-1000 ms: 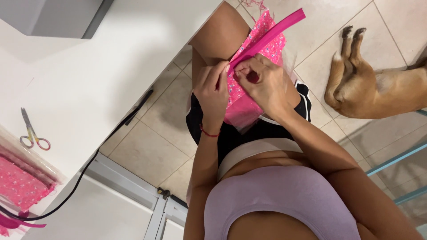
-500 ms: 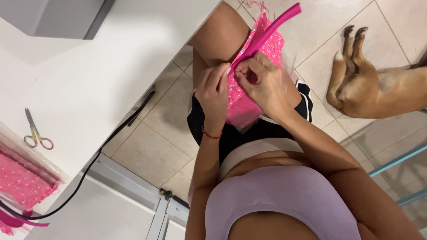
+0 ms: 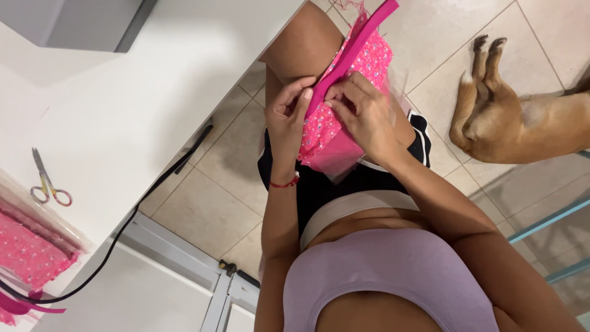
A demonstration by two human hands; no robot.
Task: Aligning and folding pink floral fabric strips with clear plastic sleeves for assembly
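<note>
On my lap lies a pink patterned fabric piece (image 3: 362, 67) with a clear plastic layer (image 3: 335, 161) under it. A bright pink strip (image 3: 359, 43) runs diagonally along the fabric's edge, up to the top of the view. My left hand (image 3: 289, 114) pinches the strip's lower end from the left. Opposite it, my right hand (image 3: 362, 114) pinches strip and fabric together from the right. The fingertips of both hands nearly touch.
A white table (image 3: 123, 123) fills the left, with small scissors (image 3: 46, 184), more pink fabric in clear plastic (image 3: 31, 252) and a black cable (image 3: 141, 206). A brown dog (image 3: 516, 117) lies on the tiled floor at the right.
The strip's free end has swung slightly upward and left. Both hands stay together on the strip and fabric, fingers shifted a little along it.
</note>
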